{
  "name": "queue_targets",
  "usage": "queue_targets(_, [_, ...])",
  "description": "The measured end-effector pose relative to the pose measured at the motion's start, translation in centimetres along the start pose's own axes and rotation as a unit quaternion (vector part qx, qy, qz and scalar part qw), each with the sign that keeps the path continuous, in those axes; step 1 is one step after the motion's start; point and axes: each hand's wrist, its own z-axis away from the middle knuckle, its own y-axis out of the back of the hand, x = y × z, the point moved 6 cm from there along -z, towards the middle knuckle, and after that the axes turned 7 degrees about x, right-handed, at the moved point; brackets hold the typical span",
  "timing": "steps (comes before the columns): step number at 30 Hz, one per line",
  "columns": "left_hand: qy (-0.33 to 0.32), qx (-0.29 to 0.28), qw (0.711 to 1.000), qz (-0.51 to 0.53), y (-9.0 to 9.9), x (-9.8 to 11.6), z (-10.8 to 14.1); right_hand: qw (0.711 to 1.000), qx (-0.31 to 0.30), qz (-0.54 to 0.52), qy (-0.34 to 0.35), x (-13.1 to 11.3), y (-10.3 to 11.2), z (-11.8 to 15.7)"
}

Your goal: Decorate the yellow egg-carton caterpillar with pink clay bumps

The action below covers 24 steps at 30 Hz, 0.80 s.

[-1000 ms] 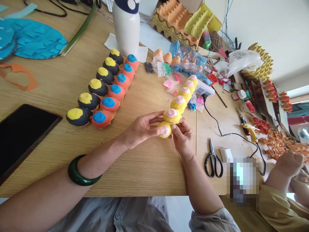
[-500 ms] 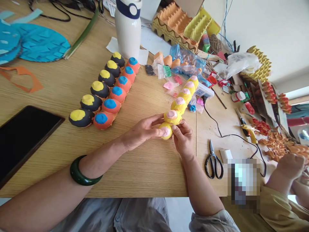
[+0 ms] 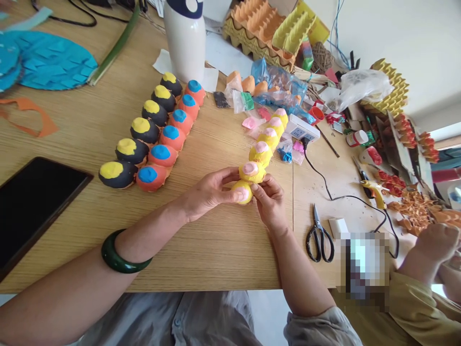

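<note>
A row of several yellow egg-carton cups [image 3: 260, 153] with pale pink clay caps slants away from me. My left hand [image 3: 211, 194] grips its near end from the left, the thumb lying on the pink cap of the nearest cup. From the right, my right hand [image 3: 271, 198] pinches the same end, thumb on the yellow side and fingers curled behind. To the left lie two more rows of cups: black cups with yellow caps [image 3: 131, 149] and, touching them, orange-red cups with blue caps [image 3: 162, 153].
A phone [image 3: 39, 206] lies at left, a white bottle [image 3: 185, 43] behind. Black-handled scissors [image 3: 319, 238], a power strip [image 3: 301, 129] with its cord, and a glue gun [image 3: 375, 190] are at right. Egg trays [image 3: 252, 33] stand at the back. Another person's arm [image 3: 427, 250] rests at far right.
The view has shifted slightly, so most things sit a little further left and higher. My left thumb has slid further over the nearest cup's pink cap. Both hands keep their hold.
</note>
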Motion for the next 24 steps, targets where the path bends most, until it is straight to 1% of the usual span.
queue_targets(6, [-0.012,-0.001,1.000,-0.023,-0.4,0.3,0.1,0.999,0.007,-0.031,-0.025,-0.2,-0.3,0.0])
queue_targets(10, [-0.025,0.002,1.000,-0.003,-0.5,0.2,0.3,0.999,0.007,-0.041,-0.020,-0.8,-0.4,0.0])
queue_targets(12, [-0.029,-0.011,1.000,0.002,-0.5,0.2,0.4,0.999,0.006,-0.040,-0.019,-1.0,-0.4,0.0])
queue_targets(15, [-0.035,-0.050,0.998,0.006,-0.8,0.5,0.5,0.999,0.011,-0.047,-0.024,-1.1,-0.4,0.1])
queue_targets(17, [-0.041,-0.065,0.997,0.009,-0.8,0.7,0.5,0.998,0.018,-0.054,-0.028,-1.0,-0.3,0.1])
queue_targets(24, [-0.041,-0.065,0.997,0.005,-0.7,0.7,0.5,0.998,0.029,-0.046,-0.029,-1.0,-0.2,0.0])
